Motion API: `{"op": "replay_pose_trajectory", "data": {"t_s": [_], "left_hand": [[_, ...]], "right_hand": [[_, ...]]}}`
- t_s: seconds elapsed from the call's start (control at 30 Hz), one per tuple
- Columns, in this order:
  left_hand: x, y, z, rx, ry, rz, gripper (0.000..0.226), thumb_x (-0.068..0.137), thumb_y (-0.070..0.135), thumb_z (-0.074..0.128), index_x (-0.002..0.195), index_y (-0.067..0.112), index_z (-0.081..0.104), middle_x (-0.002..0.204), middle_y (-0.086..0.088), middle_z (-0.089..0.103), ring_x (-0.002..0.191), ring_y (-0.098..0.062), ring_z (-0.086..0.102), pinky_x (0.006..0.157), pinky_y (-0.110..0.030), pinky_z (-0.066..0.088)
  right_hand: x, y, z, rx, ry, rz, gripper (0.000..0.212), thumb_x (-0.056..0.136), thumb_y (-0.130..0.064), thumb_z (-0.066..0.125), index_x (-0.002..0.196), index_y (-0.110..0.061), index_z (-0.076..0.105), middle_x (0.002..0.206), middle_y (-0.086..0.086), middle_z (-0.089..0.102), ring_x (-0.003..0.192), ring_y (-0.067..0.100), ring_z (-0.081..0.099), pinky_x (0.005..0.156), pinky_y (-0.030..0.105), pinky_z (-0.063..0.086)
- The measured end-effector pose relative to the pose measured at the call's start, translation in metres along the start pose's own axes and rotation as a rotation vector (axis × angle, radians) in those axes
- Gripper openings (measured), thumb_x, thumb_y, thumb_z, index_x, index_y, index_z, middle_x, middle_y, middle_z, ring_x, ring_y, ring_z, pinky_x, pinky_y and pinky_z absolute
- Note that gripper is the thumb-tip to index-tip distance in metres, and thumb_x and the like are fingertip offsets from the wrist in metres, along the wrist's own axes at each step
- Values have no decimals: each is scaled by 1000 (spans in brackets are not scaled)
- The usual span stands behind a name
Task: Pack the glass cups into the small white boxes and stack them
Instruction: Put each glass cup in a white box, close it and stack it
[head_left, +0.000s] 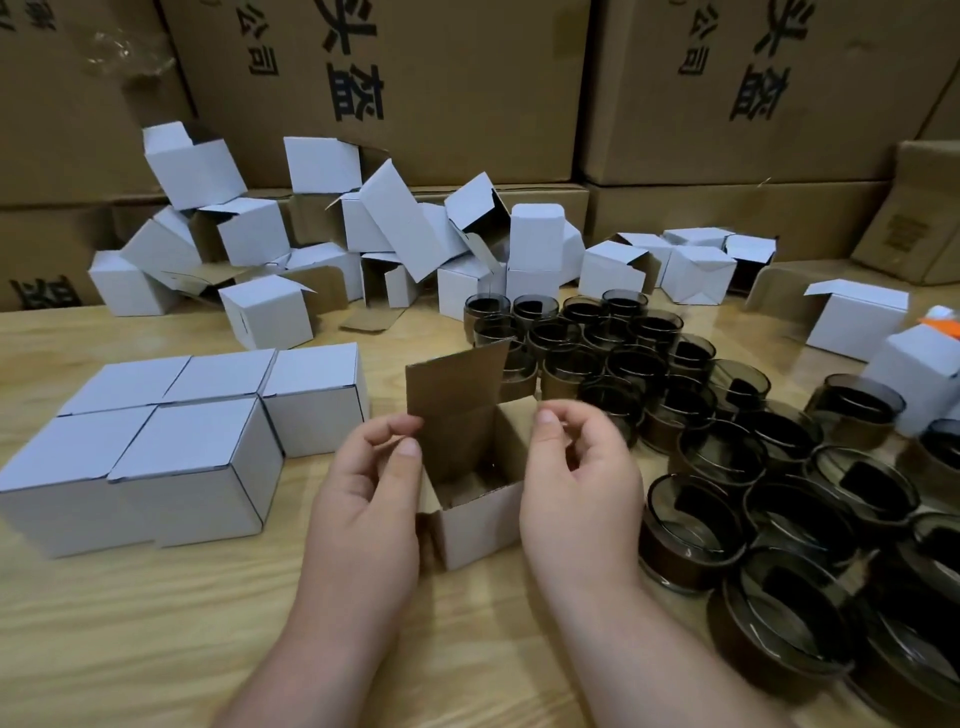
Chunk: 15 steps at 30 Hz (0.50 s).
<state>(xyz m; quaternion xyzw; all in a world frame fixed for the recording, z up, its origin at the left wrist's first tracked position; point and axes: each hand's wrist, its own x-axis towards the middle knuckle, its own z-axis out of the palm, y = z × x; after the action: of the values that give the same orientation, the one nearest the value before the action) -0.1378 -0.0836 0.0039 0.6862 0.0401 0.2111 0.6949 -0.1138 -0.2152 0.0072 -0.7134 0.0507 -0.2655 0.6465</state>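
A small white box (480, 525) stands open on the wooden table in front of me, its brown lid flap upright and nothing visible inside. My left hand (371, 493) holds the box's left side, thumb and forefinger pinching the lid flap's lower edge. My right hand (579, 478) curls round the box's right wall, thumb at the rim. Several smoky dark glass cups (691, 525) stand crowded to the right. Several closed white boxes (171, 447) sit packed together at the left.
A heap of open, unfilled white boxes (363, 234) lies along the back of the table (130, 623). Large brown cartons (415, 78) form a wall behind. More white boxes (857, 322) and an orange-and-white item (943, 322) sit at the far right.
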Motion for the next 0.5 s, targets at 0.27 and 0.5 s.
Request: {"op": "replay_pose_trajectory", "data": {"t_s": [0.27, 0.5], "left_hand": [[-7, 7, -9, 225, -222, 133, 92, 58, 55, 92, 137, 58, 46, 119, 58, 47, 112, 27, 51, 88, 0, 43], [-10, 12, -10, 434, -225, 362, 109, 56, 42, 95, 142, 66, 33, 136, 56, 36, 132, 27, 33, 98, 7, 24]], "right_hand": [[-1, 1, -2, 75, -57, 87, 23, 99, -18, 55, 95, -35, 70, 94, -34, 67, 90, -11, 61, 67, 6, 44], [-5, -4, -2, 169, 8, 43, 35, 102, -10, 50, 99, -36, 73, 105, -26, 71, 106, -2, 65, 91, 25, 50]]}}
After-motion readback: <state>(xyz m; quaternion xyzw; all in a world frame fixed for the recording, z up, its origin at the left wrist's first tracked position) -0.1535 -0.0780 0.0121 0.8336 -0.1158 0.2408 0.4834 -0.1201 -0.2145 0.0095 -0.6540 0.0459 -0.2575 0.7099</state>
